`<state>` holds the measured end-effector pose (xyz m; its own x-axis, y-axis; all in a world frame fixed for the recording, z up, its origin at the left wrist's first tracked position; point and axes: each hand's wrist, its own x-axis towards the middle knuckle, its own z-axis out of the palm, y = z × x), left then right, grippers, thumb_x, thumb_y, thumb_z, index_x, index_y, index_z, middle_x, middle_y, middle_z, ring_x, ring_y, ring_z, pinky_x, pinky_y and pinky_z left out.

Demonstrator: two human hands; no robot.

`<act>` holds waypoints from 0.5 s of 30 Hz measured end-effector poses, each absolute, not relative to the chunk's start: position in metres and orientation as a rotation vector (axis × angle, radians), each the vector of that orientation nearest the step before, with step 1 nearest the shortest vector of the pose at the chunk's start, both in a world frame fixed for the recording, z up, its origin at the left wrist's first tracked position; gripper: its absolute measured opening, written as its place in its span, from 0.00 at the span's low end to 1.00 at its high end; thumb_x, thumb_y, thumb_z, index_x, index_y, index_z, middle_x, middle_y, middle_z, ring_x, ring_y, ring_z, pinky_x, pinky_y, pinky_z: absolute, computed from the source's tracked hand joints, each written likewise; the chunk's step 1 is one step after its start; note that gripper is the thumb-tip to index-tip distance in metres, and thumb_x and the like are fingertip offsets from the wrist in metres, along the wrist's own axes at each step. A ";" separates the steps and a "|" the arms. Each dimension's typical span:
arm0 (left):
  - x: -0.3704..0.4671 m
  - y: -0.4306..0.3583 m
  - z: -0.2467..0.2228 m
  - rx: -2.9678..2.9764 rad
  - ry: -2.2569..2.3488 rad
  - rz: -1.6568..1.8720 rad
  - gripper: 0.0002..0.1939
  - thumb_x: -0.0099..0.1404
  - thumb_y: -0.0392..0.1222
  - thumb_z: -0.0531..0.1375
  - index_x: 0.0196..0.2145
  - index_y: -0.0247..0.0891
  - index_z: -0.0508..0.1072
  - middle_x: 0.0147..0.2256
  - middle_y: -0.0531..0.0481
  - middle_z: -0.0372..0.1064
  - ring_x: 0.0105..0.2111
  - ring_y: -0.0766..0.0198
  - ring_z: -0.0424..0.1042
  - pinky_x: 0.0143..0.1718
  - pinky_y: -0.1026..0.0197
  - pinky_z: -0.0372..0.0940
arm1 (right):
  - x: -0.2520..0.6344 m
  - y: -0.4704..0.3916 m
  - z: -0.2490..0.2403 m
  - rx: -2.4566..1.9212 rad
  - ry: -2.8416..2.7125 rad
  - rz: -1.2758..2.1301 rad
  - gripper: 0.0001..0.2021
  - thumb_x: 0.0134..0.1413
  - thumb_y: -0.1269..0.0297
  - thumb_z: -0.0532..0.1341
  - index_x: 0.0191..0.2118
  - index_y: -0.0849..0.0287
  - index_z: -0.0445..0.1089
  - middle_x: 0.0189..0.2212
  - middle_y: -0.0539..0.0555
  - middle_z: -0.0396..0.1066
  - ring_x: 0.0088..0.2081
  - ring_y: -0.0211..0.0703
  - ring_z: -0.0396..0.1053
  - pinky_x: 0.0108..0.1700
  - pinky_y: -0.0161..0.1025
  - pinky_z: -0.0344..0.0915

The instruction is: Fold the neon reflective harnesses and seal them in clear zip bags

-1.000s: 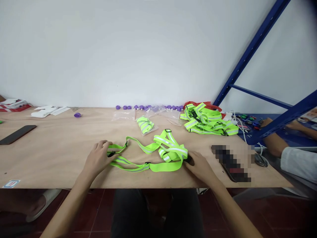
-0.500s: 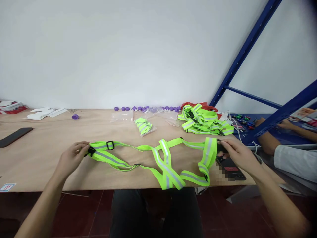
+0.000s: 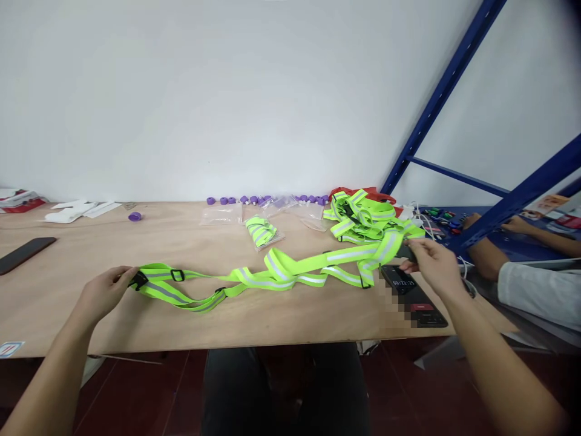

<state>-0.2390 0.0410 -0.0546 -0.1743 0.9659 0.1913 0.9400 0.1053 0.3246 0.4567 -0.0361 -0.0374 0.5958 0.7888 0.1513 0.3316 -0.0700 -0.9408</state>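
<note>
A neon-yellow reflective harness (image 3: pixel 272 278) with silver stripes and black sliders stretches sideways over the wooden table (image 3: pixel 181 330), between my two hands. On the left, my left hand (image 3: pixel 103 293) pinches its end by a black buckle (image 3: pixel 138 280). My right hand (image 3: pixel 431 264) grips the opposite end, where a dark piece shows partly behind the fingers. Beyond the harness lies a folded reflective strap bundle (image 3: pixel 261 232) on a clear bag. A heap of similar reflective straps (image 3: pixel 367 218) sits at the back right, near my right hand.
A phone showing a timer (image 3: pixel 415 297) lies below my right hand. Clear plastic bags (image 3: pixel 222 214) and several purple caps (image 3: pixel 254 200) line the wall. A dark slab (image 3: pixel 25 255) lies at left. The blue rack (image 3: pixel 436 121) and another person's arm (image 3: pixel 488 257) are at right.
My left hand has moved left and slightly down, drawing the harness out longer. The crossed straps in its middle have pulled together and lifted away from the table's front edge.
</note>
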 end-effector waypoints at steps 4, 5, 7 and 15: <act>-0.215 0.043 -0.047 2.024 2.281 0.633 0.20 0.63 0.60 0.47 0.40 0.46 0.69 0.39 0.53 0.75 0.45 0.46 0.74 0.44 0.50 0.69 | 0.440 -0.018 -0.057 -1.621 -0.993 0.600 0.18 0.46 0.48 0.68 0.34 0.56 0.71 0.23 0.51 0.74 0.21 0.47 0.74 0.21 0.42 0.72; -0.201 0.041 -0.043 2.078 2.273 0.747 0.20 0.63 0.60 0.48 0.42 0.45 0.68 0.43 0.51 0.73 0.48 0.44 0.73 0.47 0.47 0.68 | 0.437 -0.014 -0.060 -1.605 -1.002 0.615 0.18 0.45 0.48 0.69 0.35 0.56 0.71 0.24 0.51 0.74 0.23 0.48 0.75 0.22 0.42 0.73; -0.160 0.032 -0.035 2.157 2.188 1.096 0.18 0.65 0.57 0.49 0.43 0.45 0.67 0.47 0.49 0.70 0.49 0.43 0.72 0.49 0.45 0.67 | 0.432 -0.008 -0.060 -1.562 -1.014 0.627 0.19 0.42 0.48 0.70 0.35 0.56 0.72 0.26 0.51 0.75 0.25 0.48 0.75 0.23 0.42 0.74; 0.111 -0.023 -0.068 2.247 0.860 0.810 0.14 0.68 0.50 0.56 0.50 0.47 0.70 0.50 0.47 0.74 0.50 0.54 0.73 0.51 0.53 0.68 | 0.402 -0.004 -0.024 -1.301 -1.009 0.615 0.22 0.36 0.54 0.74 0.38 0.57 0.73 0.29 0.49 0.76 0.23 0.37 0.70 0.28 0.38 0.74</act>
<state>0.1112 -0.0230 -0.0683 0.6051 0.7275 0.3234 0.3655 -0.6146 0.6990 0.4025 -0.0035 -0.0241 0.4640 0.8476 0.2573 0.1604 0.2052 -0.9655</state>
